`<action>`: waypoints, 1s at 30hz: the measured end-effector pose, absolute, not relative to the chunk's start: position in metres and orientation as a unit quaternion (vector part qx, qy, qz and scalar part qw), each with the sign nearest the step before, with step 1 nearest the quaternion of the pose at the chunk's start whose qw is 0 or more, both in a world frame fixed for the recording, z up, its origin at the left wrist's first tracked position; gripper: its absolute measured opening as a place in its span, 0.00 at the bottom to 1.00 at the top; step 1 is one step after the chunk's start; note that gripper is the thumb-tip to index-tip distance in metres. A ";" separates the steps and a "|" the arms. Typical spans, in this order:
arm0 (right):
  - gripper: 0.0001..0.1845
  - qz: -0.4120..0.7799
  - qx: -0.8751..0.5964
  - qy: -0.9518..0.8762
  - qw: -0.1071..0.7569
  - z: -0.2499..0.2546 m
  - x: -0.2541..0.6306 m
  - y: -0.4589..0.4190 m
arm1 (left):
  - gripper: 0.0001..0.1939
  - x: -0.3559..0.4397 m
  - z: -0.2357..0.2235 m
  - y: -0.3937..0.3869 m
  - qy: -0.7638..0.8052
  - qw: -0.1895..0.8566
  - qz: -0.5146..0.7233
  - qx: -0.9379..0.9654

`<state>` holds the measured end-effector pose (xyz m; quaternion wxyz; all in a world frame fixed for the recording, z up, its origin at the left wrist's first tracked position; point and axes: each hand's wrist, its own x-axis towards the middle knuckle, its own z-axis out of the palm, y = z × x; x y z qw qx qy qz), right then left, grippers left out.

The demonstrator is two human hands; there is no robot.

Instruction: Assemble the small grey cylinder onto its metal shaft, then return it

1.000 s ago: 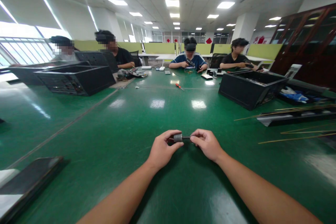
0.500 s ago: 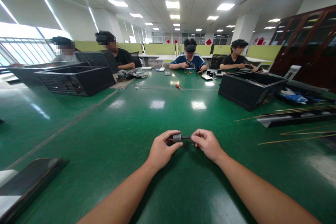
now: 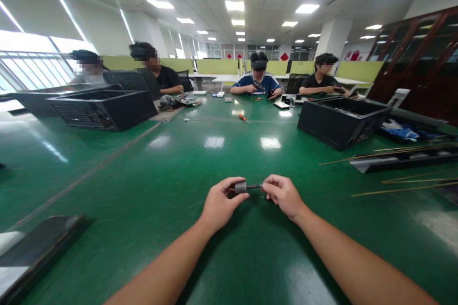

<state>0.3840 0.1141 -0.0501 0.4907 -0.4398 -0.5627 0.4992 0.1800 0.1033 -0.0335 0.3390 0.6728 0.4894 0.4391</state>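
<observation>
Between thumb and fingers, my left hand (image 3: 222,202) grips a short grey metal cylinder (image 3: 241,187). A thin dark rod (image 3: 254,186), which looks like a bolt shank, sticks out of the cylinder's right end and lies level. My right hand (image 3: 282,194) pinches the far end of this rod with closed fingertips. Whatever sits at that end is mostly covered by the fingers. Both hands are held low over the green tabletop (image 3: 150,228).
Dark computer cases (image 3: 118,109) stand at the far left, and another case (image 3: 339,121) at the right. An orange screwdriver (image 3: 243,117) lies mid-table. Thin yellowish rods (image 3: 404,188) jut in from the right. A dark flat panel (image 3: 43,243) is at near left. Several co-workers sit opposite.
My right hand has drawn slightly to the right, so a little more of the rod shows beside the cylinder. My left hand keeps its grip almost in place.
</observation>
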 end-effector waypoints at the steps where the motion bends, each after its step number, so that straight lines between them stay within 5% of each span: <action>1: 0.11 0.499 -0.440 -0.562 0.491 -0.050 0.384 0.114 | 0.19 0.180 -0.033 0.103 0.489 0.339 0.439 0.673; 23: 0.10 0.521 -0.427 -0.536 0.509 -0.049 0.385 0.114 | 0.17 0.180 -0.031 0.102 0.498 0.349 0.448 0.655; 30: 0.17 0.576 -0.376 -0.444 0.574 -0.050 0.387 0.119 | 0.26 0.173 -0.033 0.112 0.498 0.384 0.507 0.590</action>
